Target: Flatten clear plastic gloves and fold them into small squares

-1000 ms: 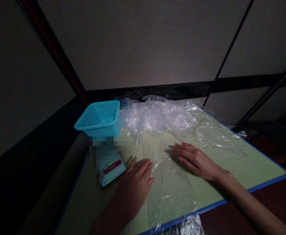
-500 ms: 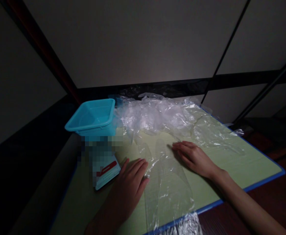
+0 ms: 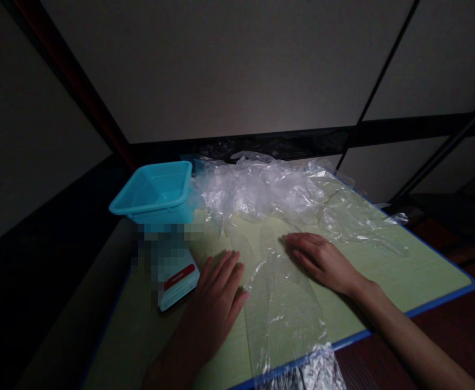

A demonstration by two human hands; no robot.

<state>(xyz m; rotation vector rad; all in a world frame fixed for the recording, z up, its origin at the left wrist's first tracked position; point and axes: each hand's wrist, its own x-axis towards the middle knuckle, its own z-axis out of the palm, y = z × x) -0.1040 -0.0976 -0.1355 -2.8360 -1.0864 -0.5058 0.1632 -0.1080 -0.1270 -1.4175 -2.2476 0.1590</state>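
A clear plastic glove [image 3: 286,303] lies flat on the pale green table, its fingers pointing away from me and its cuff hanging over the front edge. My left hand [image 3: 217,295] rests palm down at the glove's left side, fingers stretched out and slightly spread. On the other side, my right hand [image 3: 322,260] lies with its fingers extended close together, the tips by the glove's right part. Whether those fingertips touch the plastic I cannot tell. Behind both hands spreads a crumpled heap of clear plastic gloves [image 3: 257,189].
A turquoise plastic basin [image 3: 160,208] stands at the back left of the table [image 3: 416,281], which has a blue edge. Before the basin lies a phone [image 3: 180,281], partly blurred out, close to my left hand. Light panels [image 3: 237,70] rise behind the table.
My left hand's fingers have spread apart a little and shifted slightly away from me. The flat glove sits a little farther right in view. My right hand has barely moved.
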